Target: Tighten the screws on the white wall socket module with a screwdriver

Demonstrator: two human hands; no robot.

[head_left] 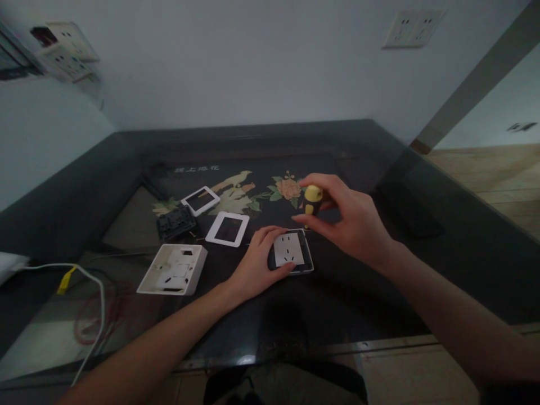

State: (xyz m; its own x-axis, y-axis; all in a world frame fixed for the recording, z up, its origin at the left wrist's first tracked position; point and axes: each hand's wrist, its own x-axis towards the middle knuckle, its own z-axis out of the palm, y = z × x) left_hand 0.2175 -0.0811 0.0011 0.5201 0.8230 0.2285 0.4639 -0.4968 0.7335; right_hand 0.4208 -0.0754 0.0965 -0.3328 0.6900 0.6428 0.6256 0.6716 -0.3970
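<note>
My right hand [337,208] is closed around the yellow and black handle of a screwdriver [313,199], held upright over the right edge of a wall socket [288,249]. The tip meets the socket's far right side, though the exact contact is too small to make out. The socket has a white face with several slots and a dark surround, and it sits in a white box. My left hand [265,256] grips the socket from its left side, fingers over the far edge and thumb on the near part of the face.
Left of my hands lie two white frames [211,233] [185,201], a black socket back part [175,223] and an open white mounting box [194,275]. A white cable [102,304] with a yellow tag crosses the left side of the dark glossy table [358,304]. Wall outlets [413,29] are behind.
</note>
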